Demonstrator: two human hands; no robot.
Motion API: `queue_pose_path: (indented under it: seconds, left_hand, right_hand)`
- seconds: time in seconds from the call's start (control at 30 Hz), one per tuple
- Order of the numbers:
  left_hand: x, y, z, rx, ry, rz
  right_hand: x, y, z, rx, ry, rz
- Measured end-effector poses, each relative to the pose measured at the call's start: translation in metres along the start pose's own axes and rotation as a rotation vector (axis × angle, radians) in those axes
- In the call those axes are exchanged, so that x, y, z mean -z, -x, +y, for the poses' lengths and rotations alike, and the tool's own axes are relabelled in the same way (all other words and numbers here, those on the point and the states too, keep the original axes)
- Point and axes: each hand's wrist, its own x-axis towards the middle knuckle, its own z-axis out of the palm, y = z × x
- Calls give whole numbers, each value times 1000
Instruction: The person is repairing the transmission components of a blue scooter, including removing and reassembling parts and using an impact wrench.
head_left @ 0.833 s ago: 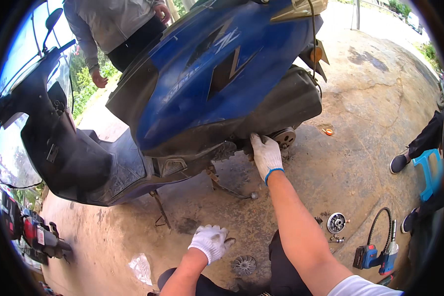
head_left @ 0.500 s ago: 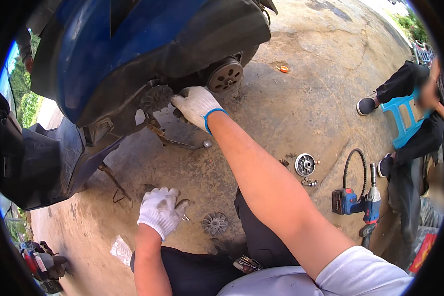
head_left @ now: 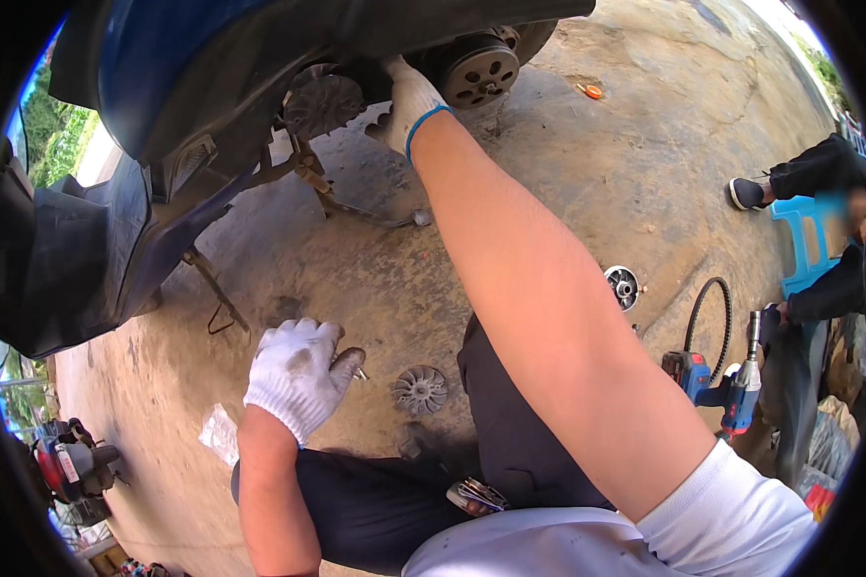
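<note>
Head view: right hand up under the scooter, left hand near a finned disc on the floor.
Against the previous frame, the right hand points more upward and its upper fingertips are hidden by the bodywork; whether it grips anything, I cannot tell. The left hand is half curled, thumb apart, a small metal piece beside the thumb, held or not unclear. The scooter, upper left, is blue over dusty black, a finned wheel and holed drum exposed below.
</note>
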Motion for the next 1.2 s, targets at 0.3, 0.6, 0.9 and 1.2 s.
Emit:
queue_pose_path:
  seconds: [0.3,0.6,0.9,1.2]
  left_hand:
    - [-1,5,-10,66,-25,-65]
    - [0,2,-7,0,-7,7]
    - [-5,0,-10,4,-13,-17]
    - [1,-2,-4,-8,-26,-34]
  right_hand:
    - [10,-158,59,180,140,59]
    - [51,-261,93,456,28,-80]
    - [55,-239,75,356,-86,-112]
    - [45,-208,43,276,-203,-169]
